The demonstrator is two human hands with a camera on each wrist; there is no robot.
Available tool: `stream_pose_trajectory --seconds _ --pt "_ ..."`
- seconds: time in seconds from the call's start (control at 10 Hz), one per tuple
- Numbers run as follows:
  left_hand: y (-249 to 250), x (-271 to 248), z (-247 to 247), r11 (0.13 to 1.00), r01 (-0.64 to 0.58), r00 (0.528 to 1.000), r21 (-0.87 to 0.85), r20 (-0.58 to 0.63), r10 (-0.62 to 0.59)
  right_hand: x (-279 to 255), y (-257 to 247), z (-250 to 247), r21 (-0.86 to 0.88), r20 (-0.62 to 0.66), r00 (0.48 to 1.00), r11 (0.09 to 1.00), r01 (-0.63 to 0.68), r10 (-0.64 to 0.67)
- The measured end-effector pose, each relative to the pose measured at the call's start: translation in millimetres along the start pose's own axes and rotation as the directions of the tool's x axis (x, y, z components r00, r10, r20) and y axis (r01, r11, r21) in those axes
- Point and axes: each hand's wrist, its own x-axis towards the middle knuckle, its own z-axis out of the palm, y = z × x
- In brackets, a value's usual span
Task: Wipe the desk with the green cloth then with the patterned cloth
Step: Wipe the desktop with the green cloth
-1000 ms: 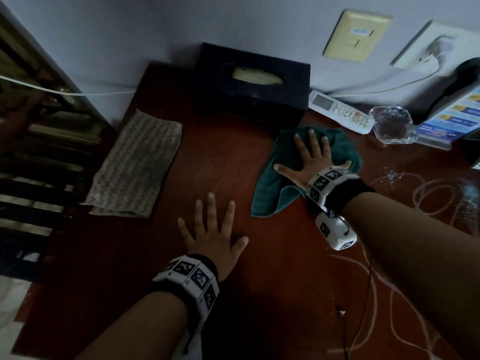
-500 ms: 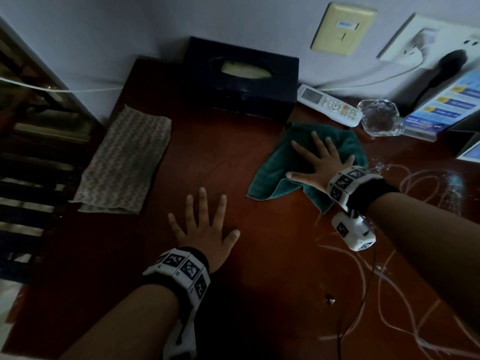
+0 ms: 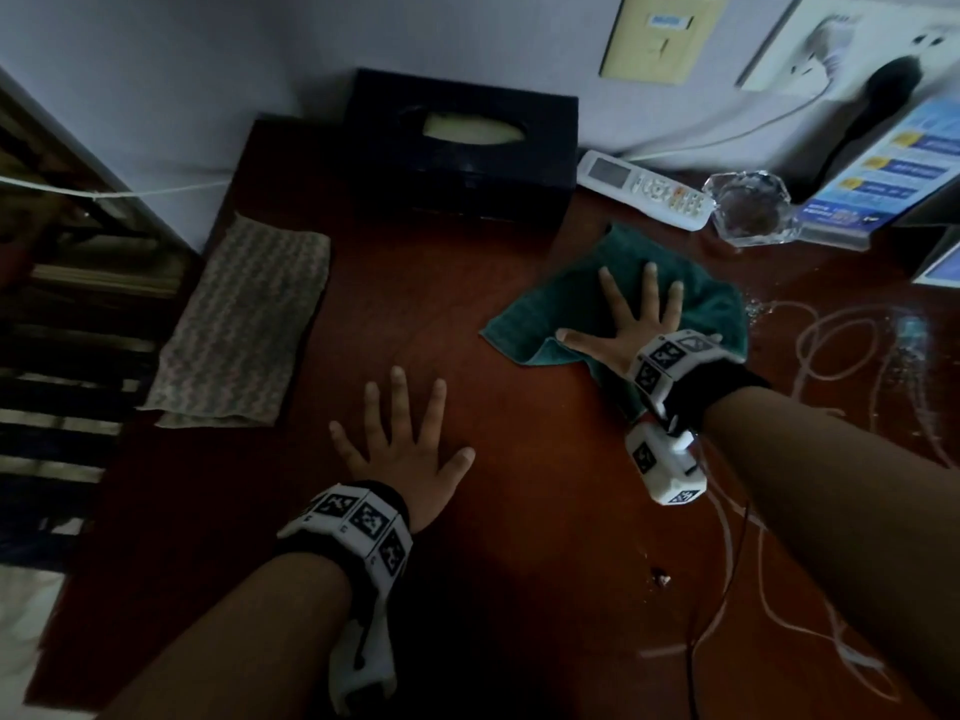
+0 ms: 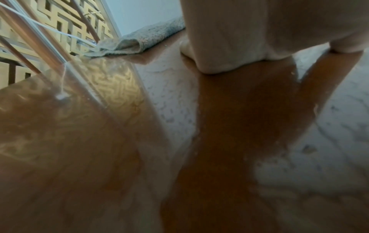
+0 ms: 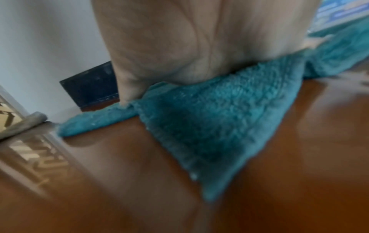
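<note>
The fluffy green cloth [image 3: 597,298] is pressed flat under the right hand [image 3: 636,324] (fingers spread, gripping nothing); even pressure is best kept near the black tissue box [image 3: 462,142].

The desk [image 3: 498,537] has open wood in the middle, from 6 o'clock up to the centre, between the left hand [image 3: 400,449] and the right hand [image 3: 636,324]. At 12 o'clock the tissue box [image 3: 462,148] blocks the way to the wall. At 1 o'clock the remote [image 3: 644,189] and the glass dish [image 3: 748,207] stand close together, with a leaflet stand [image 3: 893,179] behind. At 9 o'clock the patterned cloth [image 3: 244,324] covers the left edge. At 4 o'clock thin cables [image 3: 727,517] lie over the wood.
</note>
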Motion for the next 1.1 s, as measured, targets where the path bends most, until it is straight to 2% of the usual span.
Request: stream_pose_trajectory --seconds 1.1 --pt "-1 -2 3 1.0 -0.028 0.995 0.004 -0.096 0.028 -125 -2 73 0.012 0.052 0.99 0.991 -0.135 0.134"
